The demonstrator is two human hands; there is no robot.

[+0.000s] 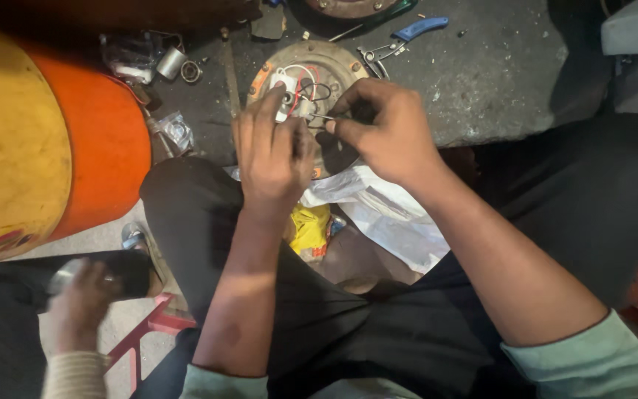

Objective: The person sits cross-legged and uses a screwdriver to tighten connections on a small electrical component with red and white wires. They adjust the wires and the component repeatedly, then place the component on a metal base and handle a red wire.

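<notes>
A round metal plate (334, 63) with a white plastic block (283, 80) and red, black and white wires (310, 87) lies on the grey floor in front of my knees. My left hand (271, 151) rests on the plate, fingertips pressing by the white block. My right hand (385, 125) pinches a thin wire end just right of the left fingers, over the middle of the plate. Both hands hide the lower half of the plate.
Blue-handled pliers (400, 41) lie behind the plate. A small metal cylinder (171, 63) and a ring (191, 72) sit at the back left beside a large orange and yellow cylinder (53, 140). White plastic wrap (385, 207) and a yellow packet (310, 229) lie between my legs. Another person's hand (83, 303) holds a dark object at the lower left.
</notes>
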